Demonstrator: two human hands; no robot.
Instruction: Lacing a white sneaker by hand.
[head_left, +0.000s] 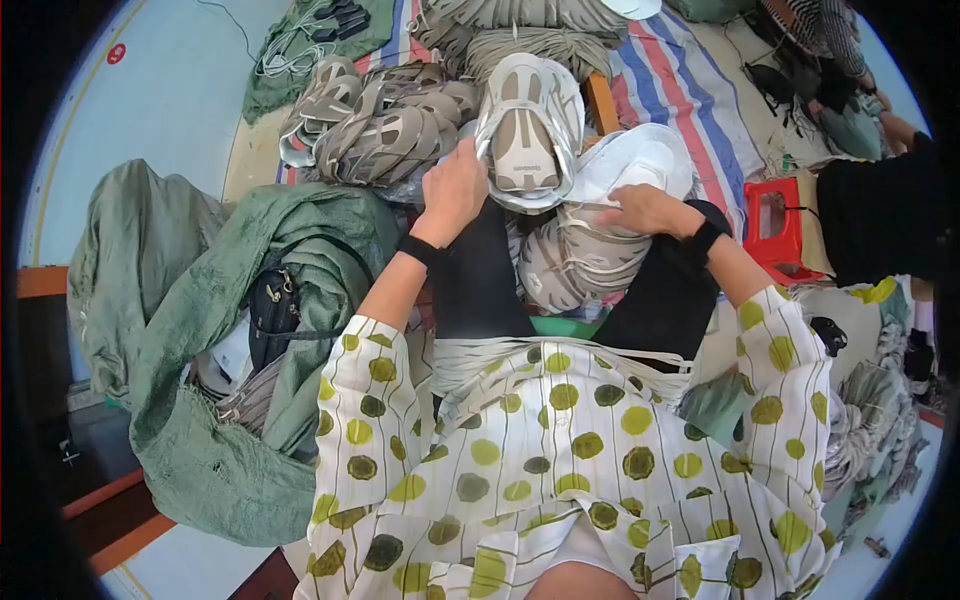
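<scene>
Floor (255, 155): beige. Sheet (690, 110), striped red, white, blue, spread beyond the right hand (650, 210); bearing heaped uppers (390, 140), just beyond the left hand (455, 195). Also on floor: stool (773, 225), red, right of the right hand; sack (225, 455), green, left of the left hand.

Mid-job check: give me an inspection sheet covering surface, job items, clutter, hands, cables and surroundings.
Surface: striped sheet on the floor, partly covered.
Job items: beige-and-white shoe upper in front of the person; white piece beside it, overlap unclear; tied bundle between the legs.
Clutter: loose pile of uppers, upper left; green sack at left with black bag on it.
Hands: left hand pinches the upper's left edge; right hand touches the white piece, grip unclear.
Cables: white cable coiled, upper left.
Surroundings: red stool and someone in black, right.
</scene>
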